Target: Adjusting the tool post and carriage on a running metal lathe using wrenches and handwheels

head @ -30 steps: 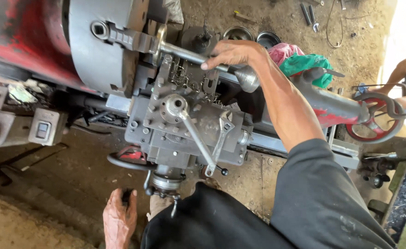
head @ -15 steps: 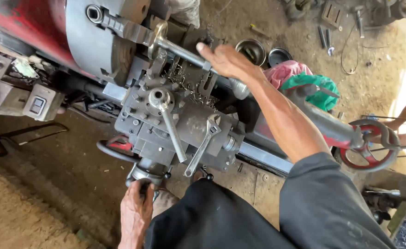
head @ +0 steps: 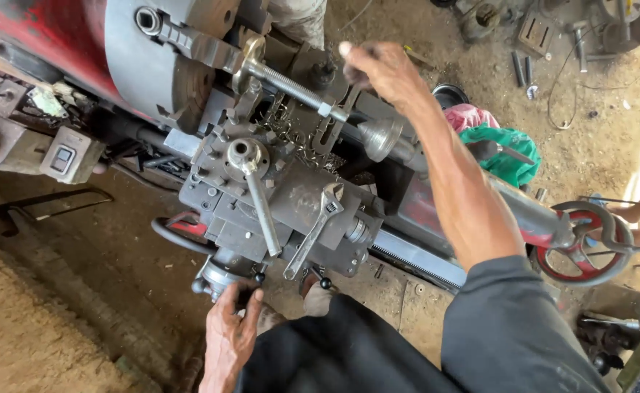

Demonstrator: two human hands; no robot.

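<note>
1. My left hand (head: 230,331) wraps the small crank handle (head: 222,280) at the lathe carriage's near edge; I'd turn it slowly and evenly.
2. The adjustable wrench (head: 315,229) lies loose on the carriage (head: 291,211); I'd clear it.
3. My right hand (head: 382,69) hovers half-open, holding nothing, above the threaded shaft (head: 291,84) gripped in the chuck (head: 156,62); I'd keep it off.

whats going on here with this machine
A person stands over a metal lathe, seen from above. Their left hand is wrapped around a small crank handle at the front of the carriage. Their right hand reaches over the far side, above the threaded rod clamped in the big grey chuck; whether it touches anything is unclear. An adjustable wrench lies loose on the carriage. Metal shavings lie around the tool post. A green cloth lies farther along the bed.
</note>
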